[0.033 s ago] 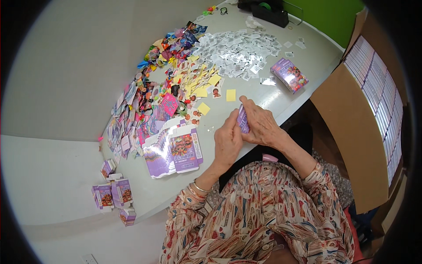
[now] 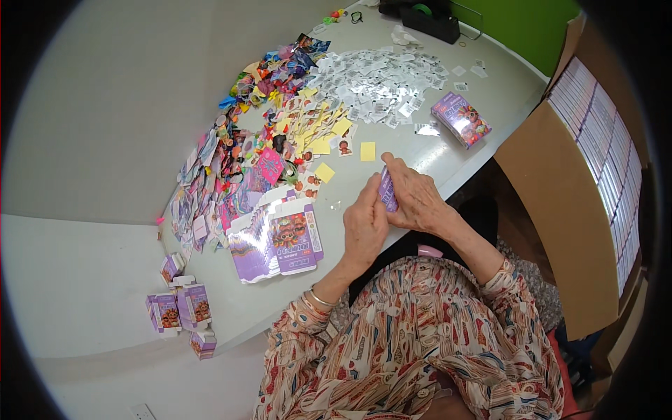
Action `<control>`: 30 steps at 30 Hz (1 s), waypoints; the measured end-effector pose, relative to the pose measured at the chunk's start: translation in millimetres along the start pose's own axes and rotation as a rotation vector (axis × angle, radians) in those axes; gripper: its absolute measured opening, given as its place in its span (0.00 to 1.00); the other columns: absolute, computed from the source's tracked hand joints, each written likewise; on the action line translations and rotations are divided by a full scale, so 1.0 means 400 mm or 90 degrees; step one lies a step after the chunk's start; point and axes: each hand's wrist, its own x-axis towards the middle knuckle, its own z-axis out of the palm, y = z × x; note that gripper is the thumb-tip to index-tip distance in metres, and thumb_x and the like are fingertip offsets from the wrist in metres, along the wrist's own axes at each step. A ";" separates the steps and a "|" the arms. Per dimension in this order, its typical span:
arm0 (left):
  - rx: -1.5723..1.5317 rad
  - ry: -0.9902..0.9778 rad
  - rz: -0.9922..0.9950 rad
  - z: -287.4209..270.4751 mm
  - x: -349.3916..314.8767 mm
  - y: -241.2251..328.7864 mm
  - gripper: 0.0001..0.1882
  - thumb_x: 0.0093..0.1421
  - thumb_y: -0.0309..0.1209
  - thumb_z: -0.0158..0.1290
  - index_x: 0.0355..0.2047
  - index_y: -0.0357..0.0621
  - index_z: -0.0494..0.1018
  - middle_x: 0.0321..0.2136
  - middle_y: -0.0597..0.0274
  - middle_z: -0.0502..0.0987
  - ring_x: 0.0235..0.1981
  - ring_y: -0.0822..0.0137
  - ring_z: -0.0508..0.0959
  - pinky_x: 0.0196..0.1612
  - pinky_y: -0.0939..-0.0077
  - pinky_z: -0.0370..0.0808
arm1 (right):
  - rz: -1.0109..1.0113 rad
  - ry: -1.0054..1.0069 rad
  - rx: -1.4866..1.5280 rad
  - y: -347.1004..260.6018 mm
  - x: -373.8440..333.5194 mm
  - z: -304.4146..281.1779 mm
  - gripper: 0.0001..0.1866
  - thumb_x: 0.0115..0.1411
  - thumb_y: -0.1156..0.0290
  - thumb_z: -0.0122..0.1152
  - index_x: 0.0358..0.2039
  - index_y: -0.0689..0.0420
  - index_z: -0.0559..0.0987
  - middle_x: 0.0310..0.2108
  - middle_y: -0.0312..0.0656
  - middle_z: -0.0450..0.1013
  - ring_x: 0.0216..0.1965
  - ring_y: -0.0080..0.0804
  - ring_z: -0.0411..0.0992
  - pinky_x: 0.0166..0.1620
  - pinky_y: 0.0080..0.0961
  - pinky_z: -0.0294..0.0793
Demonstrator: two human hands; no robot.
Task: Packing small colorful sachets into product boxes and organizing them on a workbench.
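Observation:
Between my two palms, just beyond the table's near edge, is a small purple printed box (image 2: pixel 388 190), mostly covered by my fingers. My left hand (image 2: pixel 364 222) presses on its left side, and my right hand (image 2: pixel 417 196) wraps its right side. Both hands are closed on it. To the left of them lies a stack of flattened purple cartons (image 2: pixel 290 241) with printed figures. A closed purple box (image 2: pixel 460 120) rests farther off at the right edge of the table.
A pile of small white label slips (image 2: pixel 378 80), yellow paper squares (image 2: pixel 367 151) and colourful trinkets (image 2: pixel 262 91) cover the far table. Several purple boxes (image 2: pixel 194 306) stand at left. At right is a large cardboard box (image 2: pixel 560 210) of packed rows; a tape dispenser (image 2: pixel 430 24) sits at the back.
My left hand has shifted very slightly to the right against the box. Everything else looks the same.

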 end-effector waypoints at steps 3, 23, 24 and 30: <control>0.067 0.027 0.052 0.028 -0.009 -0.027 0.21 0.57 0.19 0.43 0.52 0.35 0.68 0.41 0.40 0.75 0.36 0.46 0.78 0.39 0.61 0.74 | 0.006 -0.021 -0.008 -0.003 -0.003 0.004 0.44 0.45 0.64 0.63 0.59 0.64 0.54 0.38 0.54 0.65 0.34 0.52 0.71 0.34 0.43 0.73; 0.158 0.111 0.063 -0.241 0.161 -0.188 0.22 0.55 0.36 0.60 0.47 0.35 0.72 0.44 0.49 0.76 0.45 0.57 0.75 0.49 0.66 0.70 | 0.130 0.070 -0.100 0.074 0.003 -0.064 0.35 0.43 0.61 0.65 0.50 0.64 0.64 0.38 0.53 0.67 0.38 0.50 0.70 0.40 0.38 0.71; 0.195 0.123 0.066 -0.288 0.181 -0.188 0.22 0.54 0.37 0.60 0.46 0.36 0.73 0.44 0.46 0.76 0.47 0.50 0.74 0.51 0.62 0.69 | 0.126 0.062 -0.193 0.097 0.001 -0.073 0.36 0.44 0.60 0.65 0.51 0.64 0.64 0.41 0.53 0.67 0.42 0.49 0.68 0.44 0.39 0.68; 0.436 -0.024 0.062 -0.475 0.140 -0.255 0.34 0.45 0.49 0.64 0.49 0.41 0.72 0.51 0.43 0.71 0.56 0.44 0.66 0.57 0.52 0.62 | 0.024 0.166 -0.380 0.056 0.037 -0.054 0.42 0.44 0.59 0.70 0.56 0.63 0.62 0.56 0.55 0.61 0.55 0.51 0.60 0.55 0.44 0.60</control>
